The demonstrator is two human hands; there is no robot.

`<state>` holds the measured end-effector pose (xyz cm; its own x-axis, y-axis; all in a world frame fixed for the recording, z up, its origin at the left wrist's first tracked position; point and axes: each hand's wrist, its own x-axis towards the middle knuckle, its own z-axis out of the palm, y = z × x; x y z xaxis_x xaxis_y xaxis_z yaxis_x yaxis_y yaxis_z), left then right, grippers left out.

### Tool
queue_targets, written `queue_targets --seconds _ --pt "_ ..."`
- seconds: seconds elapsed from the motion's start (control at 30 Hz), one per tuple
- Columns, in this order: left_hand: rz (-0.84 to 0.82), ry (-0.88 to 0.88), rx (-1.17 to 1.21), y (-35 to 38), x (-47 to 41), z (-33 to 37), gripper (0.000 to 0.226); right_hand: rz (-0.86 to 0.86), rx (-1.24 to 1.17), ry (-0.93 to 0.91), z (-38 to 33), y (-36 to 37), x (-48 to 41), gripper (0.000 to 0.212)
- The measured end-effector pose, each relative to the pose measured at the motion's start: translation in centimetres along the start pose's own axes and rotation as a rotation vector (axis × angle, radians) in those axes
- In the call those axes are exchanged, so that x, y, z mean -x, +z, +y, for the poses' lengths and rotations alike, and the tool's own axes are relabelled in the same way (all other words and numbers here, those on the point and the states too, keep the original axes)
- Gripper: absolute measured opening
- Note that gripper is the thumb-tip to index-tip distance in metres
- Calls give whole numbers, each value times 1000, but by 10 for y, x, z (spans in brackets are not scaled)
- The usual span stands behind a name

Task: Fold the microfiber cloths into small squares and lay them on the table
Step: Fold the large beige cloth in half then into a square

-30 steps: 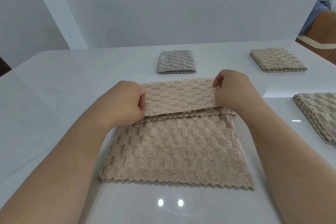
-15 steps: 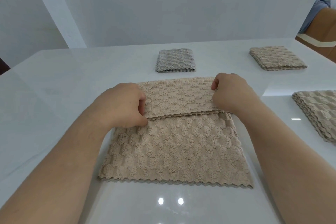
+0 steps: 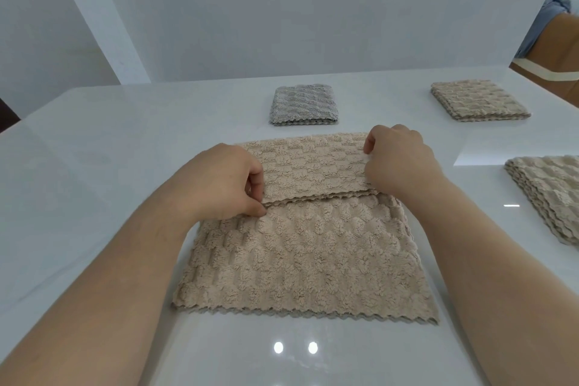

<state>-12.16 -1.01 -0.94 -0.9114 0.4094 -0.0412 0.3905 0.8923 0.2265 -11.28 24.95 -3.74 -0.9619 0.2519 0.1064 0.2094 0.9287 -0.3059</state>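
I see a glossy white table (image 3: 94, 185) with two ceiling-light glints on it near the front edge. Beige cloth (image 3: 300, 254) lies flat at the table's centre, its far strip folded toward me. Left hand (image 3: 225, 185) pinches the folded strip's left end, thumb and fingers closed on the fabric. Right hand (image 3: 398, 163) pinches the strip's right end the same way. Beyond the beige cloth: a grey folded cloth (image 3: 304, 105), square, flat on the table. Far right of the beige cloth: a beige folded cloth (image 3: 477, 100). Nearer right, at the table edge: a beige stack (image 3: 551, 194), partly cut off. Plain white wall (image 3: 313, 9) behind the table; cardboard box (image 3: 554, 47) at the room's right.
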Motion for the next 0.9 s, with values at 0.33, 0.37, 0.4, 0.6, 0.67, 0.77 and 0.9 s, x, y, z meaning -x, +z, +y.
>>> queue_targets --seconds 0.33,0.37,0.4,0.6,0.67,0.77,0.9 --pt "100 70 66 10 -6 7 30 101 -144 -222 -12 -2 5 23" --pt "126 107 83 13 -8 10 29 93 -169 -262 -14 0 6 21" --pt "131 139 98 17 -10 12 28 87 -168 -302 -17 3 7 21" --pt "74 131 186 29 -15 12 27 -84 5 -363 -18 20 8 41" --pt "229 110 225 32 -19 12 25 -95 -9 -355 -16 22 7 41" --pt "480 111 220 36 -34 12 17 19 -92 -383 -21 20 2 43" --pt "413 144 77 51 -56 14 43 -46 -67 -432 -31 31 -5 56"
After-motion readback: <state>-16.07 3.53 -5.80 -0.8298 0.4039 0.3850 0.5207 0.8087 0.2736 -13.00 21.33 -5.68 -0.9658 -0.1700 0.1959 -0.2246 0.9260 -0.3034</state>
